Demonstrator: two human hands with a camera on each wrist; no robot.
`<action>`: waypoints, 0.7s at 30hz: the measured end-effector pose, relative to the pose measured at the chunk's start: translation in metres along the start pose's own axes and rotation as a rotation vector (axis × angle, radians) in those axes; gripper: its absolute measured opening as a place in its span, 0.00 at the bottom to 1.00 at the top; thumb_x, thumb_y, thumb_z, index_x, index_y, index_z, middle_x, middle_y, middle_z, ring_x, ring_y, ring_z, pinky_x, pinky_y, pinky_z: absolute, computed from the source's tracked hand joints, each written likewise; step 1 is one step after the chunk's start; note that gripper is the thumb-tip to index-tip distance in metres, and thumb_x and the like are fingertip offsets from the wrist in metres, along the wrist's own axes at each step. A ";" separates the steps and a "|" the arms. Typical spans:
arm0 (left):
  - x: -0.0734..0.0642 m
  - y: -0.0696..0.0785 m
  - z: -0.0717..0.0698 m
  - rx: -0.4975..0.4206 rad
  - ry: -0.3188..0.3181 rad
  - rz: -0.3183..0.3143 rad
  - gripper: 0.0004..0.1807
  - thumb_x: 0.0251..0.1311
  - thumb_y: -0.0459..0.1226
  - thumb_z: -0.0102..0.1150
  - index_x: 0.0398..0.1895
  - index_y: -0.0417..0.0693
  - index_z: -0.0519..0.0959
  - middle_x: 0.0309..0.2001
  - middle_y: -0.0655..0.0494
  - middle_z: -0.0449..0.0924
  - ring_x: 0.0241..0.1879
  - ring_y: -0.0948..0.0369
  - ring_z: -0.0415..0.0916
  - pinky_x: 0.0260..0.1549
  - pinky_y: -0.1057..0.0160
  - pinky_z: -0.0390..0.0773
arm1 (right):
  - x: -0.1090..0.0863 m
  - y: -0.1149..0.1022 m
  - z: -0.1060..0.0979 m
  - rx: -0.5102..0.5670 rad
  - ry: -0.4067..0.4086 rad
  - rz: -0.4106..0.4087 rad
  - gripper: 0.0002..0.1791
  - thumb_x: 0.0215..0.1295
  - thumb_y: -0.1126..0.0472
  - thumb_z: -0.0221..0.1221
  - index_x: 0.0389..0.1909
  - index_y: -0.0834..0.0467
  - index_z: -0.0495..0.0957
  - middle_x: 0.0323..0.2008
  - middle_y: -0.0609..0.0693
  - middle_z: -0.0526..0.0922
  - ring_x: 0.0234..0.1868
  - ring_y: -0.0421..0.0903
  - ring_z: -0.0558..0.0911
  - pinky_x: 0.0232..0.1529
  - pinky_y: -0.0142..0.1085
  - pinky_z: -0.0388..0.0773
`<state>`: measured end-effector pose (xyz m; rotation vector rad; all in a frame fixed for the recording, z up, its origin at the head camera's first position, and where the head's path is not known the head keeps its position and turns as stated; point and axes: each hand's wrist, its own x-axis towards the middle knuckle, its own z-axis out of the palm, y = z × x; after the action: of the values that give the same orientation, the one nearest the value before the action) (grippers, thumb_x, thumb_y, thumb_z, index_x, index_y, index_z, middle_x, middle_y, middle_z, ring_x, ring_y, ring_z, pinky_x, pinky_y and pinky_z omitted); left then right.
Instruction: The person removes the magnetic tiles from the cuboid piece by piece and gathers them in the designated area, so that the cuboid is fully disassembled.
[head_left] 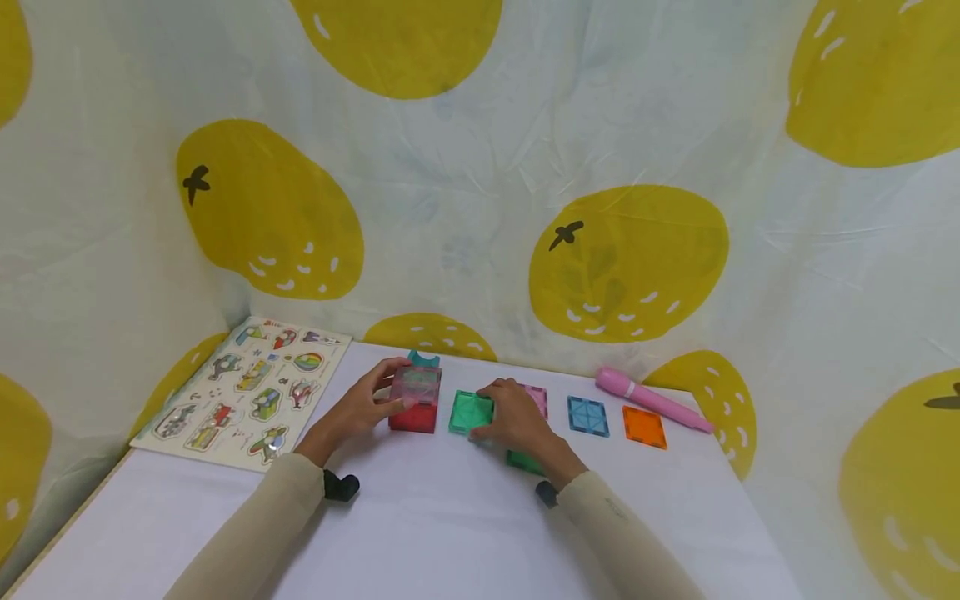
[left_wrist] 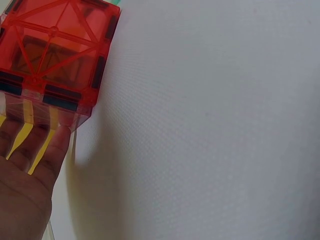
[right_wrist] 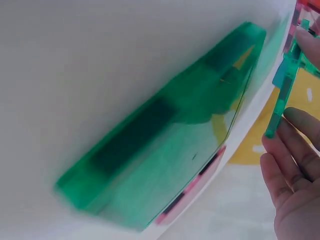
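A cube of see-through magnetic tiles (head_left: 414,417), red in front and pink above, stands on the table left of centre. My left hand (head_left: 363,410) holds it from the left; in the left wrist view, fingers (left_wrist: 52,157) lie along its side by the red tile (left_wrist: 55,50). To the right of the cube, my right hand (head_left: 517,417) pinches a square green magnetic tile (head_left: 471,412) by its edges. The right wrist view catches that tile (right_wrist: 284,95) edge-on between thumb and fingers. Another green tile (head_left: 525,462) lies under the right wrist.
A pink tile (head_left: 537,398) shows partly behind the right hand. Farther right lie a blue tile (head_left: 588,416), an orange tile (head_left: 645,427) and a pink wand-like stick (head_left: 652,400). Behind the cube is a teal piece (head_left: 423,360). A picture puzzle board (head_left: 247,392) lies at left.
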<state>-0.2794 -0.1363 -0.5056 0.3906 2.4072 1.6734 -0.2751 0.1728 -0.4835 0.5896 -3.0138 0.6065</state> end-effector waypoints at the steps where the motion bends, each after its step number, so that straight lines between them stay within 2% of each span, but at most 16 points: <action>1: 0.000 0.000 0.000 0.001 0.000 -0.002 0.41 0.68 0.49 0.72 0.79 0.68 0.62 0.81 0.52 0.61 0.82 0.40 0.56 0.78 0.36 0.65 | -0.003 0.002 -0.001 0.001 0.005 0.008 0.39 0.50 0.44 0.82 0.63 0.55 0.84 0.59 0.51 0.84 0.62 0.50 0.78 0.67 0.48 0.82; 10: 0.001 -0.001 -0.002 0.001 -0.009 0.004 0.40 0.68 0.47 0.71 0.79 0.69 0.62 0.82 0.52 0.60 0.82 0.40 0.57 0.78 0.37 0.66 | -0.037 0.025 -0.022 0.066 0.036 0.103 0.40 0.50 0.45 0.83 0.65 0.51 0.83 0.71 0.55 0.78 0.73 0.56 0.74 0.71 0.58 0.77; 16: 0.002 -0.002 -0.003 -0.005 -0.016 0.006 0.41 0.68 0.47 0.72 0.79 0.67 0.62 0.82 0.51 0.60 0.82 0.40 0.57 0.78 0.37 0.65 | -0.062 0.044 -0.042 0.071 0.033 0.176 0.41 0.52 0.45 0.81 0.69 0.49 0.81 0.69 0.56 0.78 0.69 0.58 0.76 0.67 0.61 0.79; 21: 0.002 -0.002 -0.003 0.001 -0.014 -0.004 0.40 0.68 0.46 0.72 0.79 0.68 0.62 0.82 0.51 0.60 0.82 0.40 0.56 0.78 0.38 0.65 | -0.082 0.063 -0.055 0.048 0.043 0.178 0.40 0.53 0.45 0.81 0.68 0.50 0.81 0.69 0.58 0.78 0.70 0.62 0.75 0.67 0.64 0.78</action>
<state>-0.2825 -0.1385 -0.5064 0.3963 2.3974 1.6621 -0.2250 0.2772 -0.4630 0.3069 -3.0396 0.6911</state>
